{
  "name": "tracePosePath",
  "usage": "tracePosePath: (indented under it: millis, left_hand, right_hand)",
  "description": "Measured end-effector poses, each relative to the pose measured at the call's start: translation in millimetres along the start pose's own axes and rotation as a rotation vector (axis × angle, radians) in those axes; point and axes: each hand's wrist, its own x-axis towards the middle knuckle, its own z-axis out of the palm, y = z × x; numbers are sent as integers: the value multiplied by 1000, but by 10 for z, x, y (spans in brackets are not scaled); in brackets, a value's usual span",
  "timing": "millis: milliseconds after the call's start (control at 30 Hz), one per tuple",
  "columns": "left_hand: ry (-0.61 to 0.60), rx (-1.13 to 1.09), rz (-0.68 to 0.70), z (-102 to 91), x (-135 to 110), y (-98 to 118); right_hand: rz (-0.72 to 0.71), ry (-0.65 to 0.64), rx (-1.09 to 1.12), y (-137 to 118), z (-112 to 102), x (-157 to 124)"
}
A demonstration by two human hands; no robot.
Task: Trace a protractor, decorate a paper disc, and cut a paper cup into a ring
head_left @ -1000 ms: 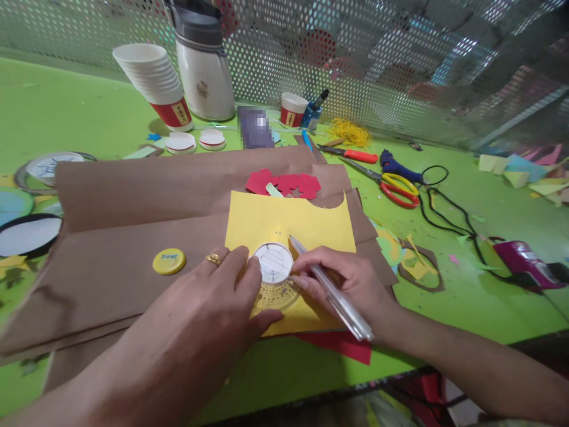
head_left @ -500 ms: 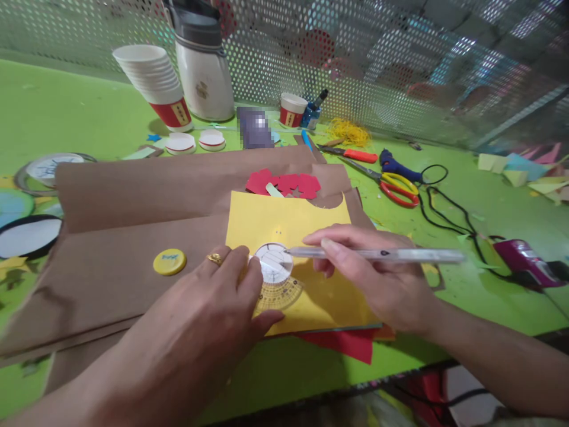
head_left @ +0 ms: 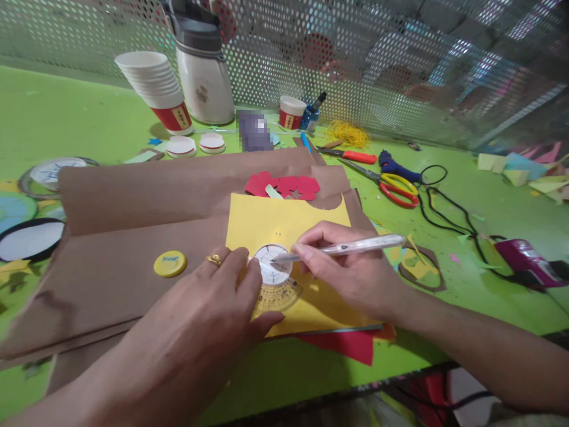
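My right hand (head_left: 347,261) is closed around a clear-barrelled pen (head_left: 355,244), its tip on a small white paper disc (head_left: 278,276) marked with dark lines. A clear protractor (head_left: 280,296) lies across the disc, its curved scale over the yellow paper (head_left: 249,219) underneath. From the left, my left hand (head_left: 217,302) presses fingers and thumb down at the protractor's left side, hiding part of it. On the second finger sits a gold ring (head_left: 214,259). To the left, a yellow round cap (head_left: 169,263) rests on brown paper (head_left: 115,255).
Stacked paper cups (head_left: 155,89) and a white thermos jug (head_left: 204,83) stand at the back. Scissors (head_left: 398,190), a blue glue gun (head_left: 398,168) and a black cord (head_left: 448,213) lie to the right. Red cut paper (head_left: 284,185) lies beyond the yellow sheet.
My right hand has shifted slightly left, bringing the pen tip from the disc's upper right edge to near its middle. The pen is tilted more upright. My left hand stays in place.
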Motion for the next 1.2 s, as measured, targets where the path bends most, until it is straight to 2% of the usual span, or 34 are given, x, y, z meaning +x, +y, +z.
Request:
tracePosePath:
  millis: [467, 1000, 1200]
  left_hand:
    - [-70, -29, -18, 16, -37, -6]
    - [-80, -112, -53, 21, -43, 2]
    - [-70, -94, -48, 33, -47, -1]
  right_hand:
    - [-55, 35, -109, -9, 86, -32]
    - [-167, -37, -210, -19, 126, -77]
    - [-134, -28, -198, -22, 111, -69]
